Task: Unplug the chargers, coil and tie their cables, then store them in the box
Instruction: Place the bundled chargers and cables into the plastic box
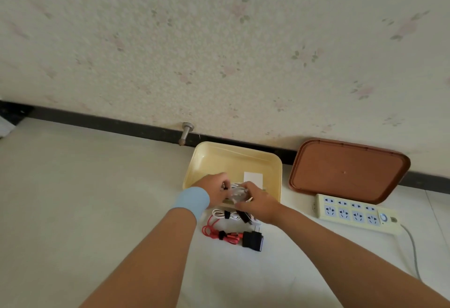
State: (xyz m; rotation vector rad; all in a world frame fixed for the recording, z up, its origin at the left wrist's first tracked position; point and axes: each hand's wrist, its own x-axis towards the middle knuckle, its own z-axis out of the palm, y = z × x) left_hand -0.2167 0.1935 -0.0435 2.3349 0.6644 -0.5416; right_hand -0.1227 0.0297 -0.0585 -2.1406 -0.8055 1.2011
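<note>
Both hands meet over the near rim of the pale yellow box (233, 159) by the wall. My left hand (215, 189) and my right hand (258, 201) together hold a coiled whitish cable (237, 194), blurred, fingers curled round it. On the floor in front lie a white coiled cable with a black tie (222, 214) and a red coiled cable with a black tie (219, 231) joined to a black charger (253, 239). A white card (253, 177) lies inside the box.
The brown box lid (345, 170) leans against the wall at right. A cream power strip (355, 212) with empty sockets lies in front of it, its grey cord (414, 251) trailing toward me. A metal door stop (186, 132) juts from the black skirting.
</note>
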